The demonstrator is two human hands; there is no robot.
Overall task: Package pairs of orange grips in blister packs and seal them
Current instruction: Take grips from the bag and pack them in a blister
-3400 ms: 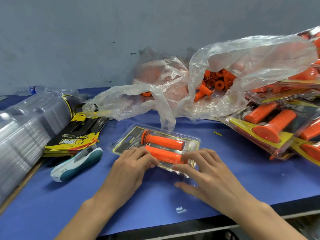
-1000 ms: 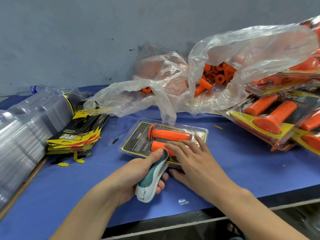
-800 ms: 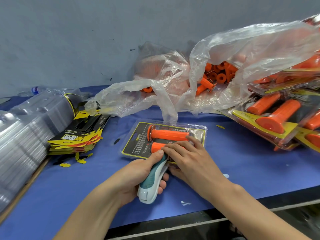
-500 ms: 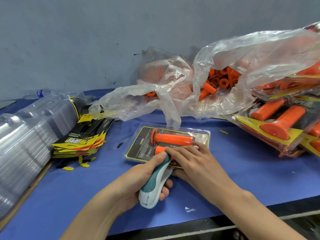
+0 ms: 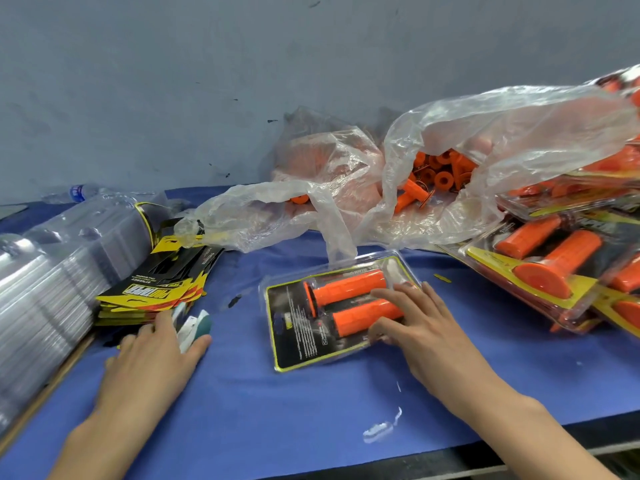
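A clear blister pack (image 5: 298, 327) with a black and yellow card lies on the blue table (image 5: 277, 410). It holds two orange grips, the upper grip (image 5: 346, 289) and the lower grip (image 5: 360, 315). My right hand (image 5: 426, 327) rests on the pack's right end, fingers spread flat over it and thumb against the lower grip's end. My left hand (image 5: 149, 358) is at the left beside the card stack and holds a teal and white stapler (image 5: 197, 325), which pokes out between thumb and forefinger.
A stack of printed cards (image 5: 156, 292) and a tall stack of empty clear blisters (image 5: 52, 278) sit at the left. A plastic bag of loose orange grips (image 5: 440, 168) lies at the back. Filled packs (image 5: 554, 265) are piled at the right. The table's front edge is near.
My left hand has carried the stapler away from the pack's near edge to the left, beside the card stack. The pack has turned a little under my right hand.
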